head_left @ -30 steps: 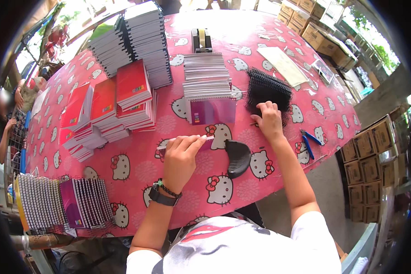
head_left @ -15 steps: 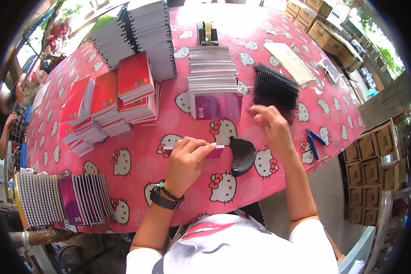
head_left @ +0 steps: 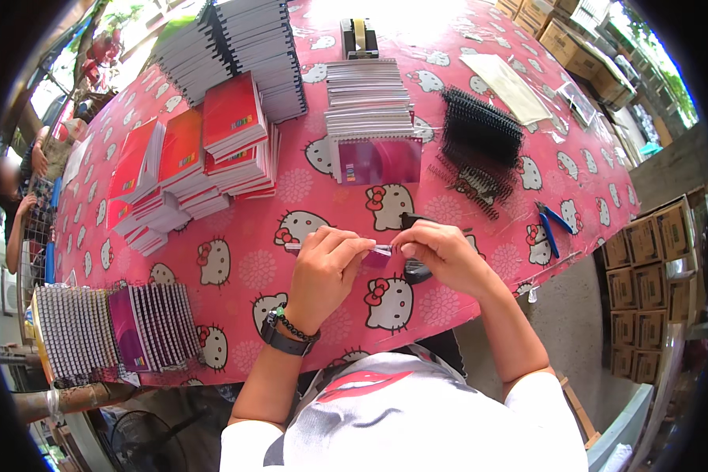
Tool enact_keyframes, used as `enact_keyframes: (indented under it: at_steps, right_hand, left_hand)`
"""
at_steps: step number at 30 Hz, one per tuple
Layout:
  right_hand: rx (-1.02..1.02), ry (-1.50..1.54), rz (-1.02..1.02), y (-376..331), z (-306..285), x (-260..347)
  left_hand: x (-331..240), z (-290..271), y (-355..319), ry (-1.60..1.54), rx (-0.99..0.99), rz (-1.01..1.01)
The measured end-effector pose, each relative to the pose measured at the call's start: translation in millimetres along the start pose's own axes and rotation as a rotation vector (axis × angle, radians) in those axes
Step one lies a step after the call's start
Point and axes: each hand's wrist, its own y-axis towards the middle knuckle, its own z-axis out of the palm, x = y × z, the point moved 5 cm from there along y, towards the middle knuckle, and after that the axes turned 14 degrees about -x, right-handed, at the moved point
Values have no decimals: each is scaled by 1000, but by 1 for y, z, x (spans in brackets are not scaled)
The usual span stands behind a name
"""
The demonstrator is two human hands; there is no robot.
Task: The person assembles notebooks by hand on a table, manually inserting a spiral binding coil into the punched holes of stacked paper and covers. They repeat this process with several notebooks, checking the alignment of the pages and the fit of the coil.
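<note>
A small purple-covered notebook [head_left: 378,257] is held edge-up by my left hand [head_left: 328,262], thumb and fingers closed along its top edge. At its right end my right hand [head_left: 442,250] pinches thumb against fingertips; whatever lies between them is too small to make out. Partly hidden under the right hand is a black curved object [head_left: 418,272] lying on the table. Beyond the hands stands a row of purple notebooks [head_left: 379,161], and right of it lies a pile of black spiral coils [head_left: 482,130] with several loose ones nearer me.
Red notebooks [head_left: 182,149] are stacked at left, with tall coil-bound books [head_left: 261,59] behind. Finished-looking spiral notebooks [head_left: 156,326] stand at the near left corner. Blue-handled pliers [head_left: 554,228] lie near the right edge. A tape dispenser [head_left: 359,39] sits at the back. Cartons [head_left: 645,287] stand beyond the table.
My right hand has come from beside the coil pile down and left to the notebook's right end, its fingers now pinched. My left hand keeps its hold. The whole view has shifted slightly.
</note>
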Motion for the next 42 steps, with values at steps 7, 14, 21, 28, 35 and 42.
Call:
enact_keyframes:
  at_steps: [7,14,21,28,35,42]
  right_hand:
    - [-11,-34,-143,-1,-3,5]
    - [-68,-39,-220,-2,-2,6]
    - [-16,-91,-66,-3,-3,15]
    - [-21,-194,-140,4,-23,-11]
    - [219,-459,-172,-11,-15,-26]
    - [-142,-274,-3,1,-45,-45]
  left_hand:
    - [-3,0,1,10,3,-24]
    - [-3,1,1,14,13,-6]
    - [-22,9,2,29,53,24]
    - [-16,14,-8,36,191,61]
    - [-14,14,-7,64,217,66]
    - [0,1,-1,143,115,-9]
